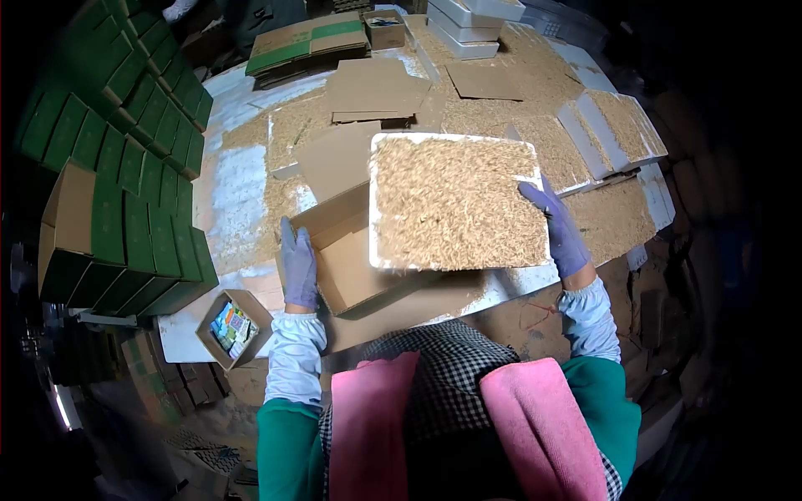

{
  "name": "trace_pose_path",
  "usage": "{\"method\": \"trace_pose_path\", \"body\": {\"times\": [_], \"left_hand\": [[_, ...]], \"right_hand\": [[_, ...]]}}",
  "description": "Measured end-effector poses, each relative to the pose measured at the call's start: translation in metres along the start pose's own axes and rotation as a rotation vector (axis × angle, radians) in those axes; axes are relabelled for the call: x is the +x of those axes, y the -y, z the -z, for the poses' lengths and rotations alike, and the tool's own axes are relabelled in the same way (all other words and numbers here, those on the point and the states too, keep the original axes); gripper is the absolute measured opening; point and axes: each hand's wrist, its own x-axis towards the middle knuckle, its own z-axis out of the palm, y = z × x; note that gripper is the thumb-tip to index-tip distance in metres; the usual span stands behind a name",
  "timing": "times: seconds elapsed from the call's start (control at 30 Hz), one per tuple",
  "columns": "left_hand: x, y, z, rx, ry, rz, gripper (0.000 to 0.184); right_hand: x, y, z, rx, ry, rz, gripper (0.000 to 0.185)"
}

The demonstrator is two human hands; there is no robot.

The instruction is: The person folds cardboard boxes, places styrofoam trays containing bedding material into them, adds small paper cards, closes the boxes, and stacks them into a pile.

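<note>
My right hand [555, 230], in a purple glove, grips the right edge of a white foam box [375, 242]. A layer of straw-coloured husks or shavings [455, 204] covers its top. The foam box is held over the right part of an open cardboard box [338, 259] and hides much of it. My left hand [299, 263], also gloved, holds the left wall of the cardboard box. What the bare part of its inside shows is plain brown board.
Green cartons [125, 225] are stacked at the left. A small box of printed packets [234, 328] sits at the near left table edge. Flat cardboard [376, 88], more husk-covered foam boxes [622, 129] and stacked white foam boxes [464, 33] lie further back on the table [230, 196].
</note>
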Motion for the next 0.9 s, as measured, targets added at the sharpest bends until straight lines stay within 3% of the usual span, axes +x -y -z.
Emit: {"method": "trace_pose_path", "body": {"times": [0.07,0.1,0.17,0.2,0.23,0.3,0.37,0.4,0.47,0.63,0.7,0.73,0.8,0.83,0.87,0.9], "left_hand": [[-0.005,-0.001,0.002,-0.075,0.002,-0.005,0.057],[-0.01,-0.006,0.006,-0.12,0.084,-0.043,0.057],[-0.016,-0.01,0.014,-0.186,0.141,-0.076,0.057],[-0.018,-0.008,0.019,-0.179,0.145,-0.135,0.057],[-0.022,-0.005,0.021,-0.167,0.149,-0.19,0.057],[-0.022,0.01,0.015,-0.205,0.073,-0.222,0.054],[-0.018,0.024,0.011,0.145,0.025,-0.412,0.052],[-0.023,0.003,0.017,0.049,0.064,-0.219,0.053],[-0.032,-0.012,0.012,-0.051,0.037,-0.042,0.054],[-0.03,0.0,0.013,-0.066,-0.076,-0.04,0.054],[-0.031,0.002,0.026,-0.084,0.051,-0.137,0.053],[-0.034,0.004,0.041,-0.088,0.103,-0.094,0.046],[-0.04,0.026,0.089,-0.036,-0.016,-0.026,0.038],[-0.047,0.053,0.12,0.28,-0.166,-0.188,0.035],[-0.053,0.05,0.149,0.297,-0.274,0.138,0.038],[-0.058,0.071,0.177,0.453,-0.275,0.218,0.044]], "right_hand": [[0.007,-0.002,-0.021,-0.324,0.148,0.028,0.069],[0.001,0.025,-0.063,-0.201,0.156,-0.125,0.074],[0.008,0.02,-0.085,-0.185,0.224,-0.227,0.083],[0.013,0.012,-0.093,-0.378,0.21,-0.19,0.089],[0.013,0.008,-0.105,-0.288,0.261,-0.229,0.091],[0.021,0.004,-0.117,-0.487,0.268,-0.318,0.089],[0.024,0.01,-0.134,-0.488,0.349,-0.295,0.087],[0.028,0.009,-0.142,-0.471,0.4,-0.278,0.085],[0.034,-0.001,-0.143,-0.51,0.456,-0.258,0.085],[0.061,-0.032,-0.125,-0.638,0.503,-0.148,0.082],[0.073,-0.043,-0.115,-0.743,0.645,-0.383,0.069],[0.078,-0.049,-0.109,-1.219,0.663,-0.215,0.054],[0.073,-0.064,-0.106,-1.405,0.656,0.012,0.043],[0.072,-0.071,-0.104,-1.439,0.662,0.131,0.041],[0.068,-0.085,-0.102,-1.628,0.633,0.29,0.039],[0.066,-0.081,-0.122,-1.797,0.606,0.163,0.034]]}}
